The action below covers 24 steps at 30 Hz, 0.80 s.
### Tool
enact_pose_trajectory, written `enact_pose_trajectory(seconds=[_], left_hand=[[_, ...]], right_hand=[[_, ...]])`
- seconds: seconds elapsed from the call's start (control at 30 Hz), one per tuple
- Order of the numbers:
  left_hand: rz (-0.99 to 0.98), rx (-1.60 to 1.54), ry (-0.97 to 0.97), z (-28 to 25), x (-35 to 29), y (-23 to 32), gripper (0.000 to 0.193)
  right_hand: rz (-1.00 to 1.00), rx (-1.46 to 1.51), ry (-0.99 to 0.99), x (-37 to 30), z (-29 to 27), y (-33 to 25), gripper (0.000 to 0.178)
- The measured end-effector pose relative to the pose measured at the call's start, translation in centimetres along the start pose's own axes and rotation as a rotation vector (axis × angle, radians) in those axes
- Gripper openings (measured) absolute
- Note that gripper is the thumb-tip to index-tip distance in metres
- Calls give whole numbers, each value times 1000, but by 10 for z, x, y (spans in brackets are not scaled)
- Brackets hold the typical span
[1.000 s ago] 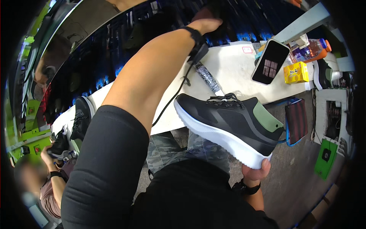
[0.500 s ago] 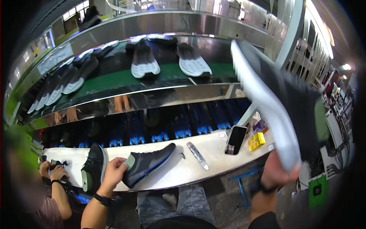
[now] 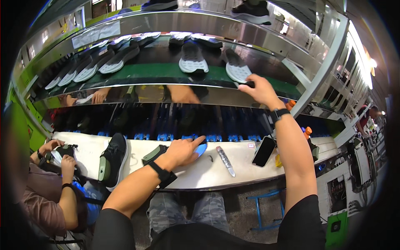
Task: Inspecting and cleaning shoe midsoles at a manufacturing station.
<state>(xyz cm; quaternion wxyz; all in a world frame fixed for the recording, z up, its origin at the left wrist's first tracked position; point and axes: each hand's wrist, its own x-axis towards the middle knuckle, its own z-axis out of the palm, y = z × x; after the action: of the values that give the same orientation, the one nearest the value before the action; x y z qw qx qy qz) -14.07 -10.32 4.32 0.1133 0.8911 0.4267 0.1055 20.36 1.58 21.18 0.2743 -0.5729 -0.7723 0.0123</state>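
Sneaker (image 3: 154, 155): dark, on white workbench (image 3: 193, 179), 7 o'clock.
Left hand (image 3: 182, 152): laid over it, likely steadying; finger clamp, cannot tell.
Sole (image 3: 238, 72): 1 o'clock, end toward wearer, perhaps for reach.
Right hand (image 3: 261, 90): 2 o'clock, fingertips at sole's edge; clamped, cannot tell.

The person wears a black top (image 3: 187, 238); its plain, loose left sleeve (image 3: 112, 231) and right sleeve (image 3: 302, 223) end near the elbows, leaving the forearms uncovered; the left hand (image 3: 182, 152) and right hand (image 3: 262, 91) are bare. A black strap (image 3: 158, 170) with a boxy dark block circles the left wrist; a slimmer black band (image 3: 280, 113) circles the right; the trousers (image 3: 187, 213) are mottled grey camouflage.
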Motion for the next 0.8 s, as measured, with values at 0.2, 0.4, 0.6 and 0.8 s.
enact_pose_trajectory(seconds=[0.2, 0.4, 0.6, 0.8], left_hand=[[487, -463, 776, -26, -87, 27, 78], [292, -266, 844, -31, -141, 42, 61], [5, -792, 772, -24, -168, 66, 44], [117, -701, 559, -43, -181, 87, 38]], right_hand=[[-325, 108, 392, -78, 4, -20, 26], [-580, 578, 677, -237, -7, -69, 66], [58, 1099, 131, -317, 78, -140, 66], [-219, 913, 126, -316, 115, -189, 59]])
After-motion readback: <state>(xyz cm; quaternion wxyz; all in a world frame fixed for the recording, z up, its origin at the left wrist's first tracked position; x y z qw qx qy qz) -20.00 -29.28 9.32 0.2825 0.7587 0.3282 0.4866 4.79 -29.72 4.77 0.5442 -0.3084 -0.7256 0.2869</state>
